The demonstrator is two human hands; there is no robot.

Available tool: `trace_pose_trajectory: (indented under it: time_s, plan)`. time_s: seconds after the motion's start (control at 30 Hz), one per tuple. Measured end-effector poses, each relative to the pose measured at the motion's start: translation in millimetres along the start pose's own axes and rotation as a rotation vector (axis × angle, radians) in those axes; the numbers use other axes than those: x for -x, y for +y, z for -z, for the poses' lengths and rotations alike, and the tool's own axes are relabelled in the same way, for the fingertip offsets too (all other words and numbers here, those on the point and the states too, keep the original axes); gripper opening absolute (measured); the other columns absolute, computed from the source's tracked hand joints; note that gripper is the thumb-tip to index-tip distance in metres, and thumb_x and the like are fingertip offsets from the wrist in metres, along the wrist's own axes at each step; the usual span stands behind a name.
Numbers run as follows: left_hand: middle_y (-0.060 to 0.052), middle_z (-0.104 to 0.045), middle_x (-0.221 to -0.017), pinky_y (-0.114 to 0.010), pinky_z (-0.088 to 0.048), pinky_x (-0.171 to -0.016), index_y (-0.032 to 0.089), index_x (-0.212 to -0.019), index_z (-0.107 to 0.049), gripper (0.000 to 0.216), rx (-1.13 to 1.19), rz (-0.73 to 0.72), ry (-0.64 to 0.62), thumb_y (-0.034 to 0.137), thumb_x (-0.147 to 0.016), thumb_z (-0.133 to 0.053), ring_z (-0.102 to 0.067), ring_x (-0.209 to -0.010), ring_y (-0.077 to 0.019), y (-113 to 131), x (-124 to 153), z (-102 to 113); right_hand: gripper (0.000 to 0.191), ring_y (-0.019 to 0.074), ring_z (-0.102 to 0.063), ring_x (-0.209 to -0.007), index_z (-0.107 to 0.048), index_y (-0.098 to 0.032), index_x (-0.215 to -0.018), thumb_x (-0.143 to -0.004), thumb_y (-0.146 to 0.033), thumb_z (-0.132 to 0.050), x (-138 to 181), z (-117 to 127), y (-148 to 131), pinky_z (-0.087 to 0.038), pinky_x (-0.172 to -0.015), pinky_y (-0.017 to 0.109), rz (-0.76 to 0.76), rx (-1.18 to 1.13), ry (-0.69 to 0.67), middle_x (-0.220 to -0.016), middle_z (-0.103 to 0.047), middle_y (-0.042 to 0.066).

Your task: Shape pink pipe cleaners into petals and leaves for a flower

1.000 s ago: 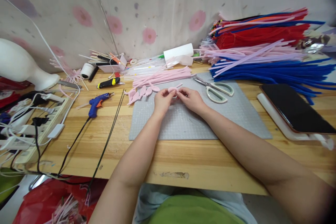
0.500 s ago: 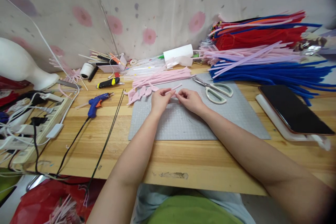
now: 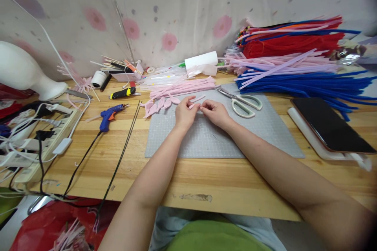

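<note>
both hands pinching one pink pipe cleaner over the mat

left hand [image 3: 185, 113] and right hand [image 3: 214, 112] meet fingertip to fingertip, each closed on the pink pipe cleaner [image 3: 196, 102] above the grey cutting mat [image 3: 224, 137], scissors [image 3: 243, 102] just beside, folded pink petals [image 3: 157, 104] to the left.

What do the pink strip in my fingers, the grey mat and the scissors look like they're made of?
Pink strip, pinched by left hand and right hand: fuzzy chenille pile, probably over wire since it holds bends. Grey mat: matte, likely vinyl, with a printed grid. Scissors: shiny metal blades, pale glossy plastic handles.
</note>
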State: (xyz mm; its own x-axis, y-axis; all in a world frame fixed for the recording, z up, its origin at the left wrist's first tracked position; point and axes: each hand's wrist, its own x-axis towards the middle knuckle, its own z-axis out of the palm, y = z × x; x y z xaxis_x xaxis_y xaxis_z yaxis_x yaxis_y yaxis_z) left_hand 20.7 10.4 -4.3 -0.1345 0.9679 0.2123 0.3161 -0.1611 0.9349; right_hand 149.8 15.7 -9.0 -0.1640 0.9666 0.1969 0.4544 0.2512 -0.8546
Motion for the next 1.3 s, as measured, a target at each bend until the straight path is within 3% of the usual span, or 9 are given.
trace_pose_trajectory:
  time_s: [0.1, 0.27, 0.53, 0.73, 0.87, 1.0, 1.3]
  plan:
    - [0.000, -0.060, -0.073, -0.024, -0.045, -0.068, 0.018, -0.107, -0.058, 0.040, 0.103, 0.060, -0.017, 0.032, -0.070, -0.062, -0.054, -0.066, -0.0105, 0.3, 0.0, -1.2, 0.016, 0.0101, -0.043, -0.053, -0.051, -0.018, -0.061, -0.071, -0.030, -0.048, -0.1, 0.9, -0.6, -0.032, -0.054, 0.023, -0.032, 0.008, 0.013, -0.053, -0.050, -0.003]
    - [-0.005, -0.062, -0.081, -0.028, -0.048, -0.059, 0.014, -0.105, -0.055, 0.042, 0.376, 0.305, 0.026, 0.046, -0.078, -0.048, -0.059, -0.065, -0.0133, 2.4, -3.0, 2.0, 0.017, 0.0102, -0.045, -0.051, -0.050, -0.018, -0.061, -0.071, -0.032, -0.049, -0.4, 2.3, 3.0, -0.033, -0.054, 0.023, -0.114, -0.020, 0.025, -0.051, -0.052, -0.003]
    - [-0.003, -0.065, -0.070, -0.025, -0.048, -0.065, 0.016, -0.071, -0.066, 0.015, 0.178, 0.199, -0.072, 0.029, -0.064, -0.065, -0.061, -0.069, -0.0144, -5.6, -2.4, 1.0, 0.025, 0.0106, -0.049, -0.053, -0.055, -0.018, -0.068, -0.076, -0.040, -0.048, -0.7, 1.9, 4.7, -0.034, -0.053, 0.023, -0.067, 0.019, -0.049, -0.058, -0.059, -0.001]
    - [-0.004, -0.065, -0.069, -0.026, -0.048, -0.056, 0.015, -0.075, -0.067, 0.022, 0.192, 0.257, -0.076, 0.033, -0.063, -0.065, -0.061, -0.065, -0.0152, -2.0, -2.4, 1.2, 0.020, 0.0099, -0.049, -0.052, -0.054, -0.018, -0.065, -0.074, -0.035, -0.051, -1.4, -0.7, 4.7, -0.034, -0.051, 0.022, -0.070, 0.036, 0.011, -0.055, -0.057, -0.001]
    - [-0.005, -0.066, -0.081, -0.025, -0.051, -0.058, 0.014, -0.083, -0.067, 0.032, 0.381, 0.280, -0.079, 0.040, -0.063, -0.064, -0.061, -0.076, -0.0155, 5.1, -2.8, 11.1, 0.016, 0.0070, -0.039, -0.039, -0.049, -0.019, -0.063, -0.070, -0.032, -0.054, -1.3, 2.2, -2.2, -0.030, -0.040, 0.021, -0.282, -0.278, -0.043, -0.050, -0.052, -0.003]
    - [-0.005, -0.066, -0.090, -0.027, -0.051, -0.069, 0.016, -0.083, -0.068, 0.033, 0.542, 0.250, -0.205, 0.037, -0.058, -0.069, -0.060, -0.083, -0.0149, 7.3, -4.6, 18.0, 0.014, 0.0043, -0.034, -0.036, -0.049, -0.017, -0.061, -0.062, -0.026, -0.059, -0.3, 8.7, -10.2, -0.026, -0.035, 0.018, -0.439, -0.647, -0.168, -0.047, -0.047, -0.005]
    - [-0.006, -0.068, -0.081, -0.027, -0.048, -0.074, 0.014, -0.072, -0.068, 0.024, 0.634, 0.257, -0.258, 0.035, -0.060, -0.070, -0.062, -0.073, -0.0122, 6.3, -6.6, 15.0, 0.017, 0.0032, -0.033, -0.036, -0.051, -0.016, -0.059, -0.059, -0.026, -0.064, 2.6, 12.8, -12.2, -0.023, -0.033, 0.017, -0.482, -0.765, -0.270, -0.043, -0.047, -0.005]
